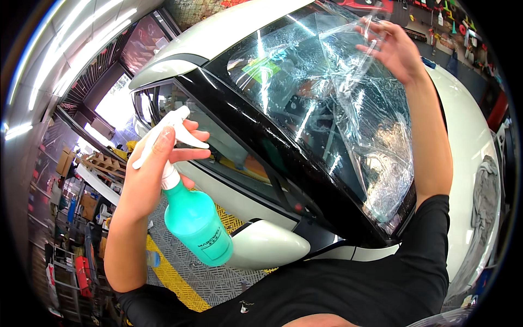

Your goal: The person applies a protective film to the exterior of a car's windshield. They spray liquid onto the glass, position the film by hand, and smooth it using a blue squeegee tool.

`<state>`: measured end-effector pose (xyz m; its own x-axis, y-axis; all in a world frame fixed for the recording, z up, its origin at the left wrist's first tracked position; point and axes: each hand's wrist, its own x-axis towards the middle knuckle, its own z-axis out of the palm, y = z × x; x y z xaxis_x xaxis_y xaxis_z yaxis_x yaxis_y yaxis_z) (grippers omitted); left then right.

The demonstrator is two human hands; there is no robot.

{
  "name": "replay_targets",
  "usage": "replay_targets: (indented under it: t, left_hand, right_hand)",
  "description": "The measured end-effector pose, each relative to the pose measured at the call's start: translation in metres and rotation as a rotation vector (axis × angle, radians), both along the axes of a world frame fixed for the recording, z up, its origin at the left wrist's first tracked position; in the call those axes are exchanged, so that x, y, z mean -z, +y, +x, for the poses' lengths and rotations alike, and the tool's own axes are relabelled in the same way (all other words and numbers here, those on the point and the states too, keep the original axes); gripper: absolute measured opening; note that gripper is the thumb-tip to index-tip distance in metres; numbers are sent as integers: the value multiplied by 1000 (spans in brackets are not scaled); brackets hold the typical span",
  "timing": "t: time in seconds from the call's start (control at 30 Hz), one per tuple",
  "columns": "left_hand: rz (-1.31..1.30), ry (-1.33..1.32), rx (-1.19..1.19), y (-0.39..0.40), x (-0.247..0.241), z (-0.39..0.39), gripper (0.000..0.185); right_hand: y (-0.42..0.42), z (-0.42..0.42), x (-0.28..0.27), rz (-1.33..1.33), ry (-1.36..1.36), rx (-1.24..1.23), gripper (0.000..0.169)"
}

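Note:
A green spray bottle with a white trigger head (198, 229) is held at its neck in my left hand (157, 153), left of the black windshield pillar. Over the wet car windshield (282, 94) lies a wrinkled clear plastic film (347, 77), bunched in folds near its middle. My right hand (388, 49) is raised at the windshield's far upper right, fingers spread and curled at the film's edge. Whether the fingers pinch the film is not clear. A green sticker (261, 70) shows through the glass.
The white side mirror (269, 244) juts out below the bottle. A grey cloth (484, 192) lies on the white hood (457, 106). Shelves with boxes and tools (65, 261) stand at the left, and tools hang on a wall (461, 24) at the upper right.

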<state>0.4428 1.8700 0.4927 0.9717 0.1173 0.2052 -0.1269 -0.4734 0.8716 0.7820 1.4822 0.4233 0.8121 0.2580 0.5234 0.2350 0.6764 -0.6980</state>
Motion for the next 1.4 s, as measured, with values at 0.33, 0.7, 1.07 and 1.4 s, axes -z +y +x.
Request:
replay_targets:
  t: [0.33,0.7,1.07,1.4]
  left_hand:
    - [189,141,-89,11,-1,-21,47]
    - [95,93,-132,31,-7,-69,50]
    - [43,284,70,-4,1,-74,48]
    - [-4,71,92,-8,2,-57,49]
  right_hand:
    - [126,-5,-13,-113,0,-166,17]
    - [137,1,-11,-8,75,-200,20]
    - [88,1,-4,195,244,-26,28]
    - [29,26,10,273,276,57,31]
